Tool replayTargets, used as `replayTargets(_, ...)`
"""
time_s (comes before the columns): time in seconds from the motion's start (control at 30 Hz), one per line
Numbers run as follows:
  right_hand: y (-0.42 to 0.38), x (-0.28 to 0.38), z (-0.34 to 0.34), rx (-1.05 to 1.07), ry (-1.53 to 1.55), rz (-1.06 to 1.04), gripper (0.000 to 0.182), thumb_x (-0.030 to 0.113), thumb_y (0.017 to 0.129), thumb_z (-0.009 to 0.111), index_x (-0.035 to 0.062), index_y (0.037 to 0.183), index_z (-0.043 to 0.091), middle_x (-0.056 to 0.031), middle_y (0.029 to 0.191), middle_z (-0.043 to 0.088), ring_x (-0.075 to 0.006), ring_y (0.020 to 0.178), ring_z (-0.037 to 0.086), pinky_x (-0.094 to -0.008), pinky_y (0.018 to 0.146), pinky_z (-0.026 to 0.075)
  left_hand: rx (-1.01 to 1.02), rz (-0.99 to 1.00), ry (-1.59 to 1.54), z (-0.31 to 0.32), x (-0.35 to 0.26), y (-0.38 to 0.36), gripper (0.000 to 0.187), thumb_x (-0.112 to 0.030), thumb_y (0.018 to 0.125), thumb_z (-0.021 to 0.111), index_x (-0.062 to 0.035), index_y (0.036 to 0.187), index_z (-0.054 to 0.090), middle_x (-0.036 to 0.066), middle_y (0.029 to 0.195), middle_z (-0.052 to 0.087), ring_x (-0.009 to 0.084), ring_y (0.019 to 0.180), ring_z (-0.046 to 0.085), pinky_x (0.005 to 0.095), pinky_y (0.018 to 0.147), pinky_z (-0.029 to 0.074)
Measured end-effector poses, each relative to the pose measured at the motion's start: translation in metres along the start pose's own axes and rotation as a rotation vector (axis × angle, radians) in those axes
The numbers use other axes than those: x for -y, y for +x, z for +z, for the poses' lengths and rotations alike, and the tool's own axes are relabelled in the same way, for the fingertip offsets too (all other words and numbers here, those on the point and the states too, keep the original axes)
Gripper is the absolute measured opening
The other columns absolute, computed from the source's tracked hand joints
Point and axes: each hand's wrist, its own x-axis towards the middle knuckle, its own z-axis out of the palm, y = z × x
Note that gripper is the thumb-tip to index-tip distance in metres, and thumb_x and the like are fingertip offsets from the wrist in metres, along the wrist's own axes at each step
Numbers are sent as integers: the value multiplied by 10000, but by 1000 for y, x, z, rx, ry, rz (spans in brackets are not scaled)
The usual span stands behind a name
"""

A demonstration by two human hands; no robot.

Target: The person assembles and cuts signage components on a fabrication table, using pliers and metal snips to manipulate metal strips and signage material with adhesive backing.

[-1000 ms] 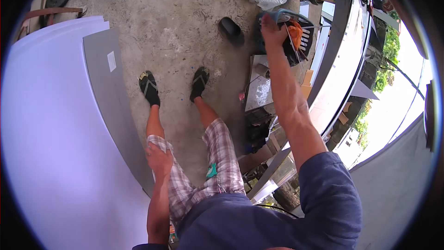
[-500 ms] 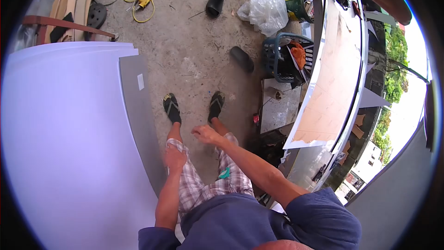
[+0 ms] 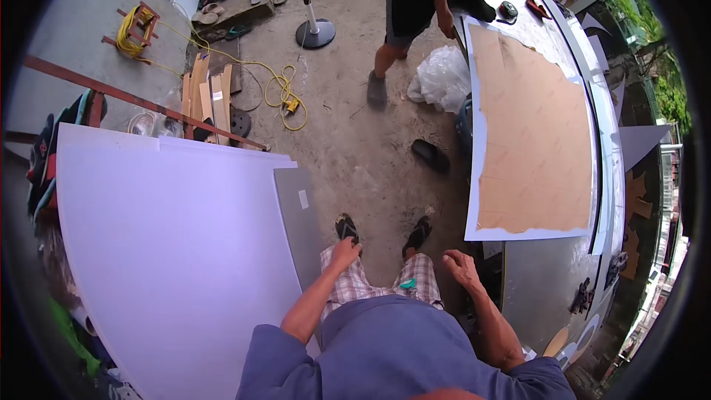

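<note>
My left hand (image 3: pixel 345 253) hangs over my left thigh, its fingers loosely curled together and nothing visible in them. Out to the right, my right hand (image 3: pixel 462 268) is curled into a loose fist beside my checked shorts (image 3: pixel 421 272), with no object showing. It is nearest to the worktable, where a brown-faced board (image 3: pixel 533 133) with a pale border lies. Left of my left hand is a grey panel (image 3: pixel 300 207), next to a large stack of white sheets (image 3: pixel 178 252).
A person (image 3: pixel 411 18) stands at the table's far end, one hand at the board's corner. A loose black clog (image 3: pixel 430 155), clear plastic bag (image 3: pixel 442 78), yellow cord (image 3: pixel 281 89) and fan stand (image 3: pixel 315 32) are on the concrete floor. A red metal bar (image 3: pixel 148 106) crosses behind the white stack.
My view has swung, and the surroundings have shifted rightward and down. My right hand has moved from in front of my legs out to the right side. The other person shows more fully.
</note>
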Motion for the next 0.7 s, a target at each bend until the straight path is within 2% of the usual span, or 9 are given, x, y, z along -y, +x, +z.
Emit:
replayTargets(0.1,-8,-2,-44,-117,108,-38,378,307,969,621,-20,1147,690,-134,888,738,-189,788,710,-336,737,555,102,75,-191,25,-28,30,634,-396,919,664,40,1369,564,223,1240,690,334,1059,707,403,910,546)
replayTargets(0.17,-19,-5,-76,-156,145,11,359,304,983,610,-10,1134,695,-122,858,730,-179,784,704,-333,728,549,194,-12,-498,9,-116,-7,621,-412,968,635,23,1400,539,198,1282,670,301,1043,710,381,866,556)
replayTargets(0.23,-35,-6,-97,-223,178,54,342,298,998,599,1,1140,693,-100,840,722,-149,776,686,-315,727,544,303,-2,-679,14,-154,-8,640,-431,1010,595,28,1442,483,186,1301,649,296,1035,705,383,842,562)
replayTargets(0.27,-38,-32,-100,-301,324,12,336,292,1014,579,0,1135,693,-84,824,719,-143,752,683,-297,714,538,316,9,-706,24,-173,-17,659,-446,1014,586,36,1447,468,192,1300,646,299,1039,704,385,846,562)
replayTargets(0.33,-47,-72,-112,-439,372,8,316,279,1007,585,-12,1051,699,-101,775,703,-170,681,673,-324,656,534,356,67,-764,41,-224,-17,699,-477,1022,567,54,1459,438,206,1300,642,303,1047,701,389,854,561)
replayTargets(0.43,-75,-118,-131,-564,420,195,301,262,1005,580,-18,996,691,-96,760,699,-158,659,667,-326,649,539,380,62,-786,70,-284,-17,694,-500,1045,504,53,1457,436,211,1316,628,292,1088,681,391,864,557)
replayTargets(0.47,-89,-119,-130,-596,419,246,298,252,1007,575,-23,992,689,-90,769,704,-150,663,671,-317,649,541,377,48,-803,65,-292,-17,683,-501,1049,492,44,1459,440,211,1319,626,288,1089,678,391,861,556)
replayTargets(0.57,-118,-160,-128,-633,477,378,269,209,1001,572,-33,973,688,-81,774,711,-130,665,678,-292,652,546,485,78,-863,87,-318,-4,541,-458,1028,574,-10,1329,554,131,1231,674,241,1039,691,397,828,576)
replayTargets(0.7,-143,-175,-108,-796,765,434,225,173,992,582,-26,1009,683,-66,816,706,-127,704,670,-288,695,554,433,72,-731,102,-323,21,408,-397,1007,633,-61,1236,605,76,1155,689,213,979,692,389,794,584)
